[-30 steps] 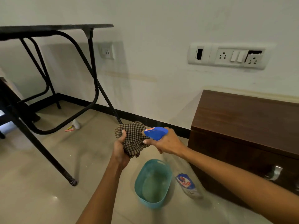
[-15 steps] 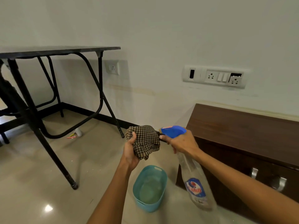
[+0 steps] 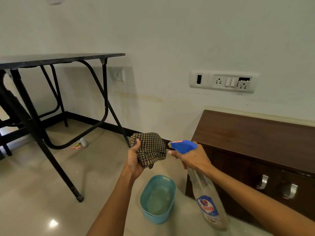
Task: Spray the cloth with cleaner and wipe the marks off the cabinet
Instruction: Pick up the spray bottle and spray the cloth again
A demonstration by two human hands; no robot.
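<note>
Left hand (image 3: pixel 134 160) grips bunched checked cloth (image 3: pixel 150 149); right hand (image 3: pixel 192 158) clamps spray bottle (image 3: pixel 204 186) just beside cloth, left of brown cabinet (image 3: pixel 255 138). Teal basin (image 3: pixel 157 199) on glossy tile floor (image 3: pixel 34 193) at cabinet's left; black folding table (image 3: pixel 56 59) farther left against wall.

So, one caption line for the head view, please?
The left hand holds a checked cloth while the right hand aims a spray bottle at it, beside a brown cabinet.

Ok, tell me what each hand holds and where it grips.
The left hand grips the bunched checked cloth at its left side. The right hand holds the spray bottle by its neck, just under the blue spray head.
</note>
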